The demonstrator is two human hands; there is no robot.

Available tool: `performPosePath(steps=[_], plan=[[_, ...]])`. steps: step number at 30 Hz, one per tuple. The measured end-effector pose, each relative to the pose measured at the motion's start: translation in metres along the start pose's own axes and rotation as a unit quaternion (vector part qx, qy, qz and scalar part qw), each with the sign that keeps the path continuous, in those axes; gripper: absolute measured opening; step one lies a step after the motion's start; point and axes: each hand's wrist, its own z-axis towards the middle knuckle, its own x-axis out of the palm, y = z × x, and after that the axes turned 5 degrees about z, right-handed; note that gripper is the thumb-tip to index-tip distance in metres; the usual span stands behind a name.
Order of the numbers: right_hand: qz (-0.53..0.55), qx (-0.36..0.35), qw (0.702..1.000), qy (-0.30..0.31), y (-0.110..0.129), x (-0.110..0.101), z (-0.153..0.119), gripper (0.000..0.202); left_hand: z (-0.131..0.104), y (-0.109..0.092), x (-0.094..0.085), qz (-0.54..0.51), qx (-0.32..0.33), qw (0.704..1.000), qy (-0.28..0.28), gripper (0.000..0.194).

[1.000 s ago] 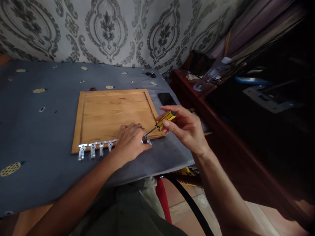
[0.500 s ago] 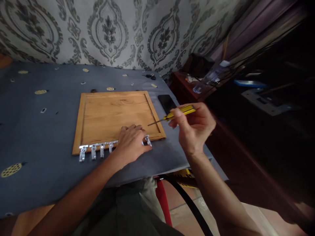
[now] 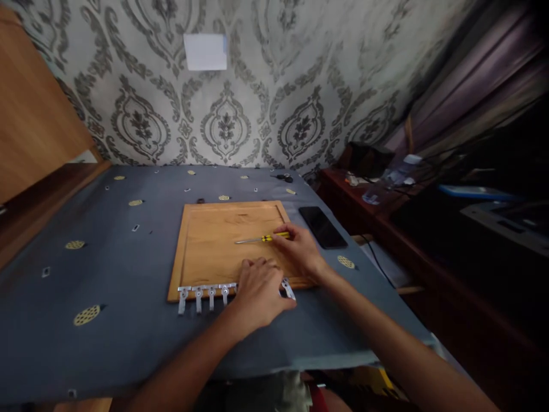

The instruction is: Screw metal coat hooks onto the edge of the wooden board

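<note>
A wooden panel [image 3: 214, 246] with a raised frame lies flat on the cloth-covered table. Along its near edge sits a row of silver metal brackets [image 3: 211, 293], each overhanging the edge. My left hand [image 3: 259, 289] covers part of that row, fingers bent on the panel and thumb at the rightmost bracket [image 3: 289, 288], which shows between thumb and fingers; the exact contact is hidden. In my right hand [image 3: 300, 249] is a screwdriver [image 3: 266, 238] with a yellow and black handle, pinched near the handle's end. Its shaft points left, low over the panel.
A black phone [image 3: 322, 227] lies right of the panel. Dark keys [image 3: 283, 178] are near the table's back. On the brown side table [image 3: 338, 180] a clear plastic bottle [image 3: 392, 177] stands among cables. Patterned wallpaper [image 3: 227, 123] rises behind; a wooden cabinet [image 3: 38, 109] stands left.
My right hand has lowered and moved inward, bringing the screwdriver down close to the panel. My left hand stays at the brackets. The view has tilted up and shifted left.
</note>
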Motion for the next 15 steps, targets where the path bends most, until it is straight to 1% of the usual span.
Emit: performPosePath(steps=[2, 4, 7, 9, 11, 12, 13, 15], plan=[[-0.08, -0.021, 0.997, -0.001, -0.004, -0.001, 0.002, 0.016, 0.0, 0.0, 0.0, -0.005, 0.001, 1.0, 0.003, 0.032], [-0.149, -0.042, 0.988, 0.013, -0.003, -0.002, 0.004, 0.008, 0.0, 0.0, -0.002, -0.011, 0.0, 1.0, 0.009, 0.033], [-0.22, -0.077, 0.971, 0.049, 0.007, 0.0, 0.013, 0.011, 0.0, -0.002, -0.006, -0.019, -0.006, 1.0, 0.018, 0.037], [-0.242, -0.112, 0.96, 0.089, 0.02, 0.009, 0.023, 0.014, 0.0, -0.003, -0.008, -0.023, -0.006, 0.999, 0.023, 0.038], [-0.249, -0.156, 0.944, 0.149, 0.039, 0.027, 0.036, 0.014, 0.001, -0.002, -0.009, -0.024, 0.002, 0.999, 0.032, 0.041], [-0.25, -0.179, 0.934, 0.182, 0.05, 0.041, 0.043, 0.015, 0.001, -0.002, -0.009, -0.025, 0.007, 0.999, 0.034, 0.042], [-0.251, -0.2, 0.921, 0.219, 0.061, 0.058, 0.049, 0.017, 0.001, 0.0, -0.007, -0.027, 0.011, 0.999, 0.033, 0.044], [-0.256, -0.241, 0.891, 0.287, 0.084, 0.101, 0.058, 0.021, 0.001, 0.003, -0.002, -0.041, 0.017, 0.999, 0.014, 0.045]])
